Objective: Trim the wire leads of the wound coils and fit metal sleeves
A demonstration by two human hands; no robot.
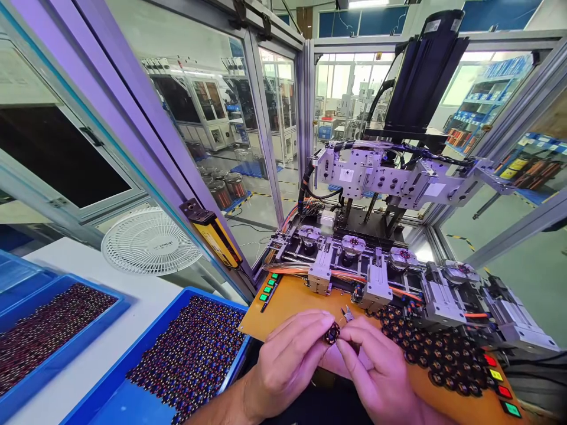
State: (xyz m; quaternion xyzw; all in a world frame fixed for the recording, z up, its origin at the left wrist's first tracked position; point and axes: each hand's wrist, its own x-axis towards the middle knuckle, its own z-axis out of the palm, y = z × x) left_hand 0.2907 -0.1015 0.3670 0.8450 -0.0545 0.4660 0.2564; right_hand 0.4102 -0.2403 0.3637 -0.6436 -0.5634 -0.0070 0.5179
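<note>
My left hand [290, 357] and my right hand [376, 369] meet over the orange panel [283, 301] at the bottom centre. Together they pinch one small round wound coil part [331, 334] between their fingertips. Both hands have their fingers closed around it. Just right of my hands lie several similar dark round parts [436, 351] in a loose heap on the panel. Small cutters [346, 313] lie just beyond my fingers. Behind the panel stands a machine with a row of round fixtures [353, 245], each holding a part.
A blue tray [188, 354] full of the same small parts sits at the lower left, and a second blue tray [48, 327] lies farther left. A white fan [148, 241] stands behind them. Green buttons [268, 286] and coloured buttons [500, 378] edge the panel. Glass enclosure walls surround the machine.
</note>
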